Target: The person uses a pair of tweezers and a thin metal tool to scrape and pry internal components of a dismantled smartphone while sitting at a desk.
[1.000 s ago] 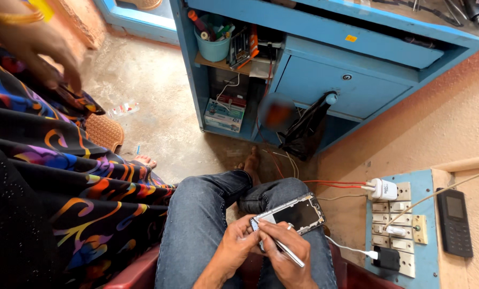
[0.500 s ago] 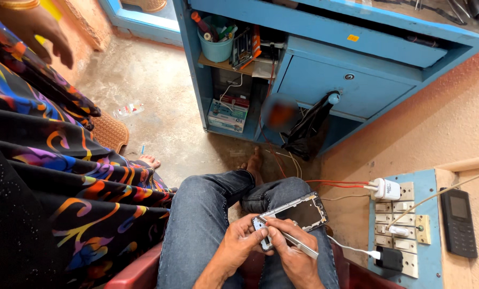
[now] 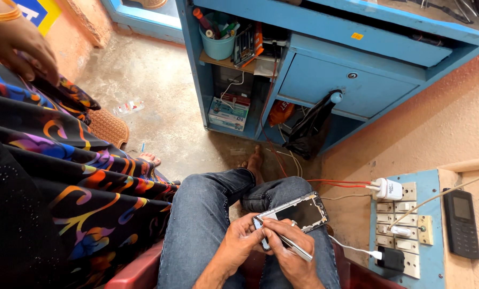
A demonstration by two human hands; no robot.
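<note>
Seated with jeans-clad knees drawn up, you gripped an opened phone frame [image 3: 295, 213] over your lap, your left hand [image 3: 238, 244] clasped around its near end. Your right hand [image 3: 289, 256] pinched a slim metal tool [image 3: 293, 245], its tip touching the frame's lower edge. Beside you on the right, a blue switchboard [image 3: 408, 227] carried 2 plugged chargers, with a black keypad phone [image 3: 461, 222] lying near it. A person in a colourful patterned dress [image 3: 63, 176] stood at your left.

Blue cabinet [image 3: 357, 80], black bag [image 3: 309, 131] on its knob, switchboard [image 3: 405, 225], black keypad phone [image 3: 461, 222].
</note>
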